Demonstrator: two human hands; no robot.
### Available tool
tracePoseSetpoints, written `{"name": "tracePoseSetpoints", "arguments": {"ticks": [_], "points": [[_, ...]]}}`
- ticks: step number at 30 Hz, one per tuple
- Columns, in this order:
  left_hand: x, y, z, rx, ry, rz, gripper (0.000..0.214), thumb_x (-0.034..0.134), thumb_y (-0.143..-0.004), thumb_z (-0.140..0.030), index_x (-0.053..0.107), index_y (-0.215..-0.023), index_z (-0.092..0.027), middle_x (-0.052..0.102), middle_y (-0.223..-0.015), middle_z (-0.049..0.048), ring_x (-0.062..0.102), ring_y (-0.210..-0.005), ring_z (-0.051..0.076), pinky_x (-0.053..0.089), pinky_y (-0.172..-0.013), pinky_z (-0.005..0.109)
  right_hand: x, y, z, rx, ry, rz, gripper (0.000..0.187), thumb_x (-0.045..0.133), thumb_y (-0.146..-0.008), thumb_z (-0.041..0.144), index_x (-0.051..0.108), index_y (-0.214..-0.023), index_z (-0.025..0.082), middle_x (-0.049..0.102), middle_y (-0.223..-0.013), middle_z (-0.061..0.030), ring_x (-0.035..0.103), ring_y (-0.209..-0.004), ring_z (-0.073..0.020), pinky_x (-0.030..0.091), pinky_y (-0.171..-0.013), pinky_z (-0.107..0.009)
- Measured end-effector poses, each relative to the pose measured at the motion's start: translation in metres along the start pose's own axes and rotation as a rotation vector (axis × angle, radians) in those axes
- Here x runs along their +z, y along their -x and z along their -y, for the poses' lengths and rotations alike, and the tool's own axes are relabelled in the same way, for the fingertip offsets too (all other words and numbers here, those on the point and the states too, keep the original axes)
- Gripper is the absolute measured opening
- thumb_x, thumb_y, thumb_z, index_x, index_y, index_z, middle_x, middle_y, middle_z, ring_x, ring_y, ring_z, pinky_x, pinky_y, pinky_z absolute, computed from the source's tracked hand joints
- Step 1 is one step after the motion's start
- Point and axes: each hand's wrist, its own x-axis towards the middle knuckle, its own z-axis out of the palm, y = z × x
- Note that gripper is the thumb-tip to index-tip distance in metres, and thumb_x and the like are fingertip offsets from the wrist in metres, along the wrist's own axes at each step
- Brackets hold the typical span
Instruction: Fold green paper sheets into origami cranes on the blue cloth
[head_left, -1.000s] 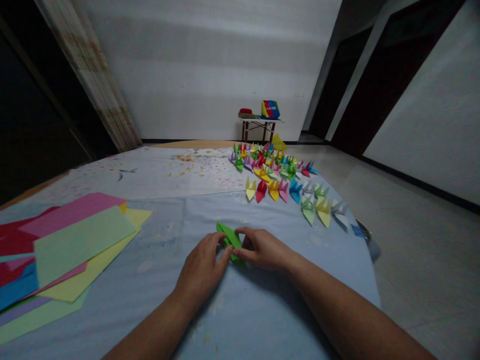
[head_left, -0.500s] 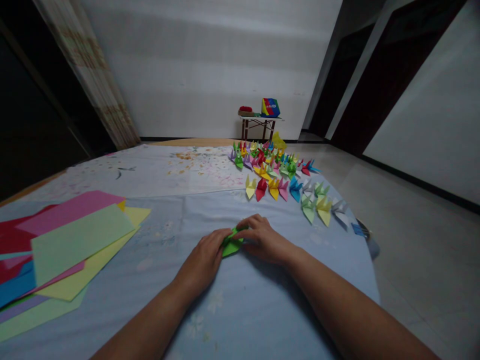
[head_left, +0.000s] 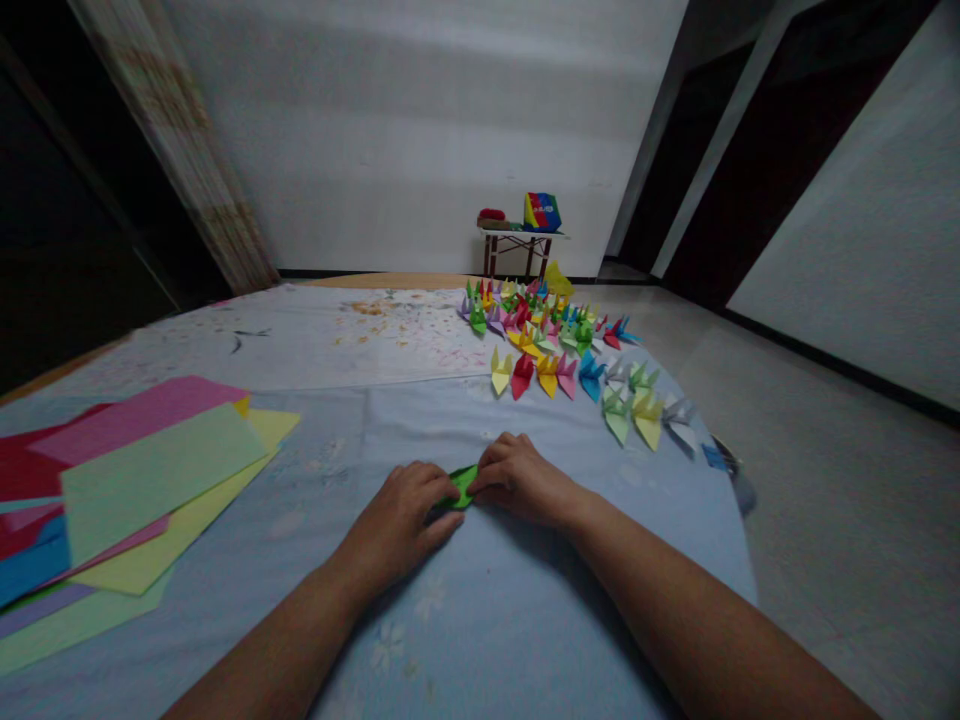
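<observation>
A small folded piece of green paper (head_left: 464, 484) lies between my hands on the blue tablecloth (head_left: 487, 620). My left hand (head_left: 411, 512) grips its left end, the thumb low and the fingertips over the top. At the right end, my right hand (head_left: 519, 478) pinches the paper between thumb and fingers. Parts of the green paper are hidden under the fingertips of both hands.
Loose coloured paper sheets (head_left: 165, 480) overlap on the table at left. Several folded paper cranes (head_left: 546, 376) stand in rows and a cluster toward the back right. Beyond the table, a small stand (head_left: 517, 236) holds a colourful box (head_left: 541, 211) against the wall.
My left hand has shifted slightly left, and its thumb has come down apart from the fingers. My right fingers have closed in on the right end. The green paper shows a narrower, turned shape.
</observation>
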Motion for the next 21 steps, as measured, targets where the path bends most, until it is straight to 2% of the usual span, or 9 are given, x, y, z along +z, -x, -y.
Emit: {"name": "tracePoseSetpoints", "arguments": {"ticks": [6, 10, 21], "points": [[0.0031, -0.0011, 0.0011, -0.012, 0.072, -0.008, 0.014, 0.048, -0.083, -0.028, 0.061, -0.083, -0.022, 0.058, -0.086, 0.0029, 0.051, -0.086, 0.018, 0.040, -0.078, 0.032, 0.0049, -0.0009, -0.0059, 0.024, -0.113, -0.023, 0.015, 0.063, -0.076, 0.035, 0.069, -0.087, 0.027, 0.062, -0.086, -0.0031, 0.048, -0.087, -0.0171, 0.031, -0.076, -0.030], [0.0010, -0.0028, -0.0016, -0.077, 0.156, -0.020, 0.019, 0.045, -0.084, -0.027, 0.062, -0.080, -0.020, 0.056, -0.082, 0.0034, 0.051, -0.083, 0.017, 0.041, -0.076, 0.030, 0.0065, -0.0027, -0.0059, 0.078, -0.178, -0.017, 0.016, 0.059, -0.079, 0.035, 0.069, -0.085, 0.024, 0.062, -0.084, -0.0030, 0.051, -0.086, -0.0157, 0.033, -0.076, -0.028], [0.0088, -0.0072, 0.0050, -0.276, 0.242, -0.078, 0.018, 0.051, -0.076, -0.032, 0.060, -0.068, -0.019, 0.055, -0.076, 0.0007, 0.053, -0.075, 0.016, 0.042, -0.070, 0.027, 0.0062, -0.0094, 0.0035, 0.263, -0.206, -0.039, 0.015, 0.058, -0.075, 0.029, 0.067, -0.072, 0.018, 0.065, -0.068, 0.0005, 0.054, -0.066, -0.0111, 0.033, -0.064, -0.023]]}}
